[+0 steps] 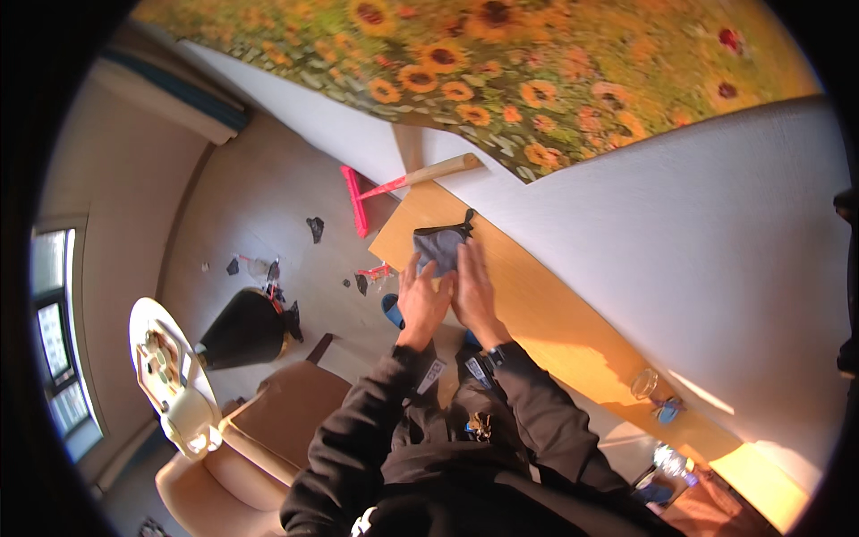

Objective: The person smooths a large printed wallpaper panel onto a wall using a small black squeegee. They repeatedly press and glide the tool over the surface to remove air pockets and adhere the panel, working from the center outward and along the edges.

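A small grey cloth pouch (439, 250) with black trim and a black loop at its upper right corner is over the light wooden tabletop (537, 295), close to the wall. My left hand (424, 299) touches the pouch's lower left side, its fingertips on the cloth and its fingers spread. On the pouch's right edge rests my right hand (475, 292), its fingers long and nearly together. Between the hands the thumbs come close to each other. The undersides of both hands are hidden, so whether the right one pinches the cloth cannot be seen.
A pink broom (354, 201) leans beyond the table's far end. Black scraps (315, 229) and plastic litter lie on the floor near a black lampshade (245, 329). A brown armchair (288, 409) stands left, a glass (644, 384) on the table right.
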### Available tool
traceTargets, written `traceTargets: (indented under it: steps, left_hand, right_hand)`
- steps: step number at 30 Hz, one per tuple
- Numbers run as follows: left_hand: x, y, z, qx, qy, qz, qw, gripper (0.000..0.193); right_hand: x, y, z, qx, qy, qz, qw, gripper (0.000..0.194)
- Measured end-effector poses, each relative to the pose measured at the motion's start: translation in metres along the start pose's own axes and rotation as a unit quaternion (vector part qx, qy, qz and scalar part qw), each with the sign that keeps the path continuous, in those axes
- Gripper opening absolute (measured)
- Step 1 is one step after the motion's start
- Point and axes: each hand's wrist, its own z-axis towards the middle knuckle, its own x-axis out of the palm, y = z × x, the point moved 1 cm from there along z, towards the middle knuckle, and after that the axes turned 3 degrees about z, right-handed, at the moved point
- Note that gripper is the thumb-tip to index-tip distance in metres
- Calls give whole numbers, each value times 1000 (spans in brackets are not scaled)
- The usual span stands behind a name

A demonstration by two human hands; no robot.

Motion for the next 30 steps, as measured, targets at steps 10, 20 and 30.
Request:
traceTargets:
  steps: [10, 20, 30]
  left_hand:
    - [-11, 65, -8, 2, 44, -5, 999, 35]
    - [7, 39, 7, 107, 158, 194, 962, 63]
    - [50, 17, 11, 32, 219, 351, 910, 124]
  right_hand:
    - [61, 0, 93, -95, 123, -125, 980, 70]
    - [-63, -89, -67, 123, 79, -228, 963, 76]
    - [-39, -81, -94, 160, -15, -240, 957, 72]
